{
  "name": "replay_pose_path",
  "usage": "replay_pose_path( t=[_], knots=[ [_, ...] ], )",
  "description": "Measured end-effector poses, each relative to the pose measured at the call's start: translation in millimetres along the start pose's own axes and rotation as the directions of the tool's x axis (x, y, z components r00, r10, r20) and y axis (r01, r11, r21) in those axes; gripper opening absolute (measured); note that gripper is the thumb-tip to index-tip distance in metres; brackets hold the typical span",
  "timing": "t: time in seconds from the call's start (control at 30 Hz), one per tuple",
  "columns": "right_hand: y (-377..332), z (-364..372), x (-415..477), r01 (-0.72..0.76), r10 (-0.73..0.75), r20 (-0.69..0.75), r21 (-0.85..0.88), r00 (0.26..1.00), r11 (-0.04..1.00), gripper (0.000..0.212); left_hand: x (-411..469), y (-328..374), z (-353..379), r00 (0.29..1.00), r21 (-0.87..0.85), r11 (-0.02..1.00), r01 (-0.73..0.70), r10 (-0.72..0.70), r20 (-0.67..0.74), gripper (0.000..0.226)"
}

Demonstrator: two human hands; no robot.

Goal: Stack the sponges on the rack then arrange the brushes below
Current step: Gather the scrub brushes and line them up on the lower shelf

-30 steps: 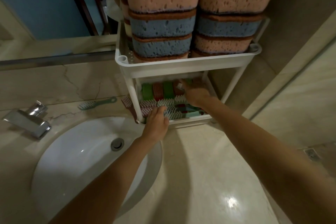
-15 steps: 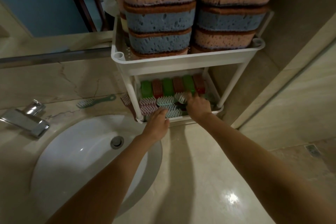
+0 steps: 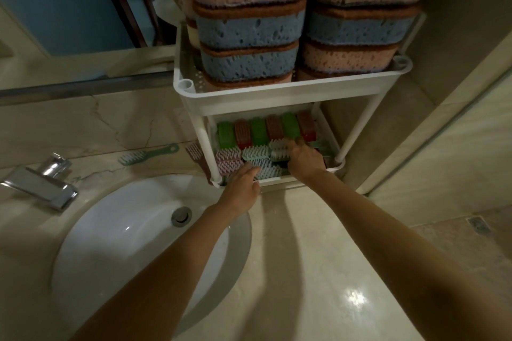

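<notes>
Both arms outstretched, left hand point(image 3: 243, 188) and right hand point(image 3: 304, 160) touch brushes point(image 3: 256, 153).

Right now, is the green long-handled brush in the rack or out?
Out. The green brush lies flat on the countertop, between the faucet and the rack.

Dim, warm-toned light. One bright glare spot on the countertop point(image 3: 356, 298) nearer than the right hand point(image 3: 304, 159); soft arm shadows beside it. Wide-angle bowing at edges; detail slightly soft throughout.
</notes>
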State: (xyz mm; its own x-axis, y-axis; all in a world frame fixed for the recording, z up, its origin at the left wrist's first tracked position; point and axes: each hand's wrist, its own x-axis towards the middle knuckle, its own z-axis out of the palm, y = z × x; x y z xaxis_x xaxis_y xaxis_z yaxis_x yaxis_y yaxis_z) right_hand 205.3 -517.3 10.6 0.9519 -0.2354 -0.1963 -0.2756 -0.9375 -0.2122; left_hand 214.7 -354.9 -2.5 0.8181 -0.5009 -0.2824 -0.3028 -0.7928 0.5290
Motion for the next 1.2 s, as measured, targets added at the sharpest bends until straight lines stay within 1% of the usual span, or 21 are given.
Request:
replay_pose_path(
  t=[0.1, 0.33, 0.43, 0.5, 0.57, 0.6, 0.7, 0.77, 0.83, 0.9, 0.97, 1.03, 1.07, 1.1, 1.2],
  knots=[
    [6, 3, -2, -0.015, 0.014, 0.012, 0.019, 1.000, 1.000, 0.055, 0, -3, 1, 1.000, 0.016, 1.000, -0.012, 0.011, 0.018, 0.048],
    [9, 3, -1, -0.040, 0.040, 0.008, 0.059, 0.999, 0.997, 0.055, 3, -3, -2, 0.999, 0.025, 0.999, -0.027, 0.026, 0.044, 0.048],
    [7, 1, -3, -0.079, 0.081, -0.028, 0.087, 0.996, 0.993, 0.050, 3, -1, -3, 0.999, 0.001, 1.000, -0.017, 0.017, 0.034, 0.048],
    [5, 2, -8, -0.093, 0.102, -0.114, 0.079, 0.988, 0.992, 0.043, 1, 0, -3, 1.000, -0.050, 0.999, -0.010, 0.010, 0.002, 0.048],
    [1, 5, -15, -0.050, 0.076, -0.265, 0.102, 0.961, 0.993, 0.039, -5, -1, -3, 0.998, -0.132, 0.991, -0.017, 0.010, -0.054, 0.046],
    [-2, 8, -19, -0.018, 0.061, -0.327, 0.133, 0.943, 0.991, 0.037, -9, -1, -4, 0.996, -0.172, 0.985, -0.029, 0.014, -0.087, 0.044],
    [-18, 13, -34, 0.051, 0.067, -0.437, 0.254, 0.897, 0.966, 0.029, -27, -3, -9, 0.985, -0.233, 0.969, -0.087, 0.048, -0.167, 0.038],
    [-34, 18, -48, 0.143, 0.034, -0.522, 0.296, 0.852, 0.944, 0.021, -42, -8, -15, 0.968, -0.267, 0.958, -0.109, 0.042, -0.246, 0.031],
    [-53, 29, -64, 0.255, -0.044, -0.569, 0.296, 0.821, 0.921, 0.015, -59, -20, -22, 0.948, -0.320, 0.944, -0.078, -0.029, -0.316, 0.026],
    [-74, 42, -76, 0.329, -0.094, -0.559, 0.337, 0.824, 0.882, 0.021, -76, -41, -27, 0.924, -0.366, 0.931, -0.013, -0.128, -0.360, 0.024],
    [-101, 55, -87, 0.392, -0.138, -0.530, 0.403, 0.836, 0.827, 0.020, -90, -67, -33, 0.885, -0.410, 0.910, 0.067, -0.244, -0.396, 0.023],
    [-130, 67, -95, 0.447, -0.236, -0.466, 0.415, 0.853, 0.793, 0.019, -100, -90, -41, 0.854, -0.453, 0.877, 0.161, -0.354, -0.382, 0.025],
    [-144, 74, -97, 0.454, -0.285, -0.411, 0.411, 0.866, 0.791, 0.022, -103, -100, -45, 0.849, -0.468, 0.862, 0.195, -0.388, -0.360, 0.026],
    [-156, 79, -97, 0.443, -0.325, -0.326, 0.414, 0.888, 0.795, 0.025, -104, -110, -49, 0.851, -0.478, 0.851, 0.216, -0.404, -0.334, 0.026],
    [-185, 90, -81, 0.342, -0.347, -0.069, 0.434, 0.935, 0.834, 0.033, -101, -134, -62, 0.862, -0.457, 0.849, 0.264, -0.421, -0.283, 0.029]
  ],
)
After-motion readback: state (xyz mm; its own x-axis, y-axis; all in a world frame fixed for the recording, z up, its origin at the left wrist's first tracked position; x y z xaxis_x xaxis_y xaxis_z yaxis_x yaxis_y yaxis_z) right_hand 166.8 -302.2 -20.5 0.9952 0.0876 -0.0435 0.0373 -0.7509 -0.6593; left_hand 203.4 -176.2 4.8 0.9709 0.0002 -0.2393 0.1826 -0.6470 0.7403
